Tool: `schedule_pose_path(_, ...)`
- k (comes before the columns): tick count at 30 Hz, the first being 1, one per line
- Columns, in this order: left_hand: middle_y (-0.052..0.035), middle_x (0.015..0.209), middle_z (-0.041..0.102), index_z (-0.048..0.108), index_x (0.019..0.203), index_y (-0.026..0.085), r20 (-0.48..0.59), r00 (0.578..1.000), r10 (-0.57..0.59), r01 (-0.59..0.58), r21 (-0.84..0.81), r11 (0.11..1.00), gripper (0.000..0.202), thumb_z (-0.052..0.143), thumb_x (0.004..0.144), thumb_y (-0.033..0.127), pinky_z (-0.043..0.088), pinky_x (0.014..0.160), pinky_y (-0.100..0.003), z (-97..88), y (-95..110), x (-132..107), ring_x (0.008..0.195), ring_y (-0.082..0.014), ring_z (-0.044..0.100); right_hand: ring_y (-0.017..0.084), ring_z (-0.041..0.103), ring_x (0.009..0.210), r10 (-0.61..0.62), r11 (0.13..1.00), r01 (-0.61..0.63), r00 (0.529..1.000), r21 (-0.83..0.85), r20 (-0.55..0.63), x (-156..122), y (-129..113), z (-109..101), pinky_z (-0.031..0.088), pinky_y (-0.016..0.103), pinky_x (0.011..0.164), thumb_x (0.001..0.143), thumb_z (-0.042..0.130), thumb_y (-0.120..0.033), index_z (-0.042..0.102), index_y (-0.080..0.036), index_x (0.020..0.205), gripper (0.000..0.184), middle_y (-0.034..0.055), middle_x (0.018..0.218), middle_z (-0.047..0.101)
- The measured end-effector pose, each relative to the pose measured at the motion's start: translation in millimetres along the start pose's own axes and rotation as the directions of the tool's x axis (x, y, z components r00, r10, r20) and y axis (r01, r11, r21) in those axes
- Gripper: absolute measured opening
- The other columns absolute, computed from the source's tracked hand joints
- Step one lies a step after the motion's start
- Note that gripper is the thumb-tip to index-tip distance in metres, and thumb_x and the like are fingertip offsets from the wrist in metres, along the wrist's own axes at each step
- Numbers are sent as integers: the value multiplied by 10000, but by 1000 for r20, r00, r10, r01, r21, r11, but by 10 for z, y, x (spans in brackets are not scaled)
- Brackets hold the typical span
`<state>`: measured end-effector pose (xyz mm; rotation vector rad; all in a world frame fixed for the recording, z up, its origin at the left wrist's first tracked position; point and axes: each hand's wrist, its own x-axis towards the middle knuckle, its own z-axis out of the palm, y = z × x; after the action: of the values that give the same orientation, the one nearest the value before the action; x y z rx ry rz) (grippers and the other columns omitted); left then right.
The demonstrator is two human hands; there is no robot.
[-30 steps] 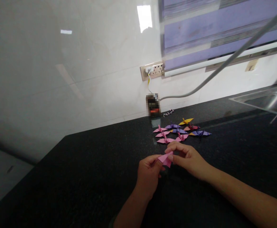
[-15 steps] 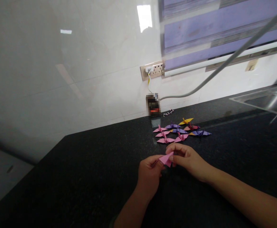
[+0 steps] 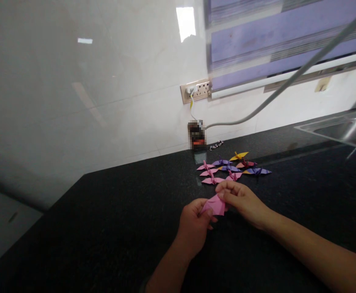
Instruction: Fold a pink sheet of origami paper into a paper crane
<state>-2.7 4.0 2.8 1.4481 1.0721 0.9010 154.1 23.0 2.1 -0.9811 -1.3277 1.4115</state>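
Note:
A small folded pink paper (image 3: 216,205) is held between both hands just above the black counter (image 3: 110,228). My left hand (image 3: 193,228) pinches its left corner with closed fingers. My right hand (image 3: 243,201) pinches its upper right edge with thumb and fingertips. Just beyond the hands lies a cluster of several finished paper cranes (image 3: 231,167) in pink, purple, yellow and dark red.
A white tiled wall rises behind the counter with a socket strip (image 3: 196,91) and a plugged-in cable. A small dark object (image 3: 197,136) and some beads (image 3: 217,144) sit at the wall's foot. A steel sink (image 3: 345,128) is at the far right.
The pink paper has opened out flatter and wider between my hands. My right hand has shifted slightly left over its top edge. The cranes have not moved.

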Motion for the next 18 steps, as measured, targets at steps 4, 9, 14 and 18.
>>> schedule_pose_path(4, -40, 662, 576, 581, 836, 107, 33, 999, -39, 42, -100, 994, 198, 499, 722, 246, 374, 459, -185, 1, 27, 0, 550, -101, 501, 68, 406, 486, -132, 987, 130, 991, -95, -15, 13, 21, -31, 331, 194, 471, 738, 505, -200, 463, -182, 726, 47, -53, 571, 447)
schedule_pose_path(9, -32, 644, 563, 578, 828, 106, 46, 996, -71, 79, -188, 979, 212, 531, 699, 268, 365, 456, -180, -1, 39, 6, 535, -91, 490, 115, 504, 621, -211, 916, 208, 977, -344, 28, -21, -50, -51, 392, 235, 574, 751, 471, -178, 577, -155, 736, 109, 16, 699, 564)
schedule_pose_path(14, -33, 653, 562, 578, 847, 111, 26, 999, -33, 36, -127, 991, 206, 502, 720, 254, 375, 460, -182, -14, -15, 19, 551, -99, 501, 138, 536, 678, -261, 817, 272, 961, -508, 94, -51, -68, -65, 410, 246, 585, 732, 500, -181, 603, -175, 869, 172, 37, 813, 601)
schedule_pose_path(18, -34, 674, 578, 591, 860, 142, -15, 999, 34, -32, 79, 996, 201, 449, 752, 235, 413, 504, -210, -14, -92, 31, 598, -127, 534, 137, 524, 694, -330, 717, 321, 938, -619, 106, -27, -43, -78, 410, 257, 618, 738, 490, -153, 595, -168, 777, 114, 35, 771, 577)
